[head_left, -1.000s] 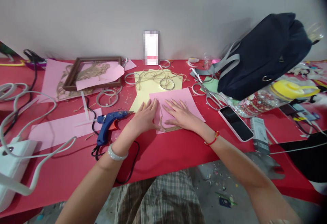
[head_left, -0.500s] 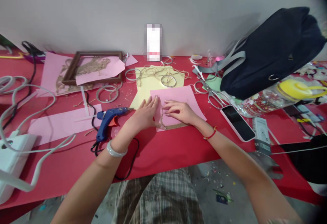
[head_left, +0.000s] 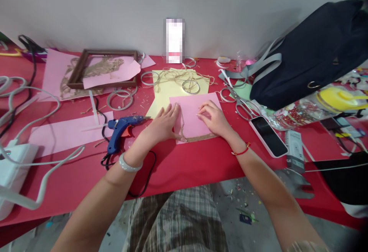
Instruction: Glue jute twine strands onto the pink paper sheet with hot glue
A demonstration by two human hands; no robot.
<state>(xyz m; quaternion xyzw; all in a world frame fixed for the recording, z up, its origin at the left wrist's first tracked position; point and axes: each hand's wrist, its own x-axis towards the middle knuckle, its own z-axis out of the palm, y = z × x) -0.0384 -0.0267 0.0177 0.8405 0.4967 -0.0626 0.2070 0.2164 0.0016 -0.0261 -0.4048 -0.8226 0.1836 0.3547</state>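
Note:
A pink sheet [head_left: 191, 119] lies near the table's front edge, partly over yellow paper [head_left: 162, 95]. Brown twine [head_left: 201, 138] runs along the sheet's lower edge and up its left side. My left hand [head_left: 166, 123] rests flat with fingers spread on the sheet's left edge, its thumb by the twine's corner. Over the right part of the sheet is my right hand [head_left: 214, 118], fingers curled with thumb and fingertips close together; whether something thin is between them is too small to tell. Loose twine [head_left: 172, 76] and a tape ring [head_left: 191, 87] lie on the yellow paper.
A blue glue gun [head_left: 122, 129] with a black cord lies left of my left hand. Scissors [head_left: 241, 104], a phone [head_left: 268, 136], a bottle [head_left: 304, 108] and a dark bag [head_left: 304, 56] are at the right. A brown frame [head_left: 76, 71] sits back left.
My right hand has moved right and slightly away from me, off the sheet's middle, its fingers more curled. My left hand stays on the left edge. The camera view has shifted slightly.

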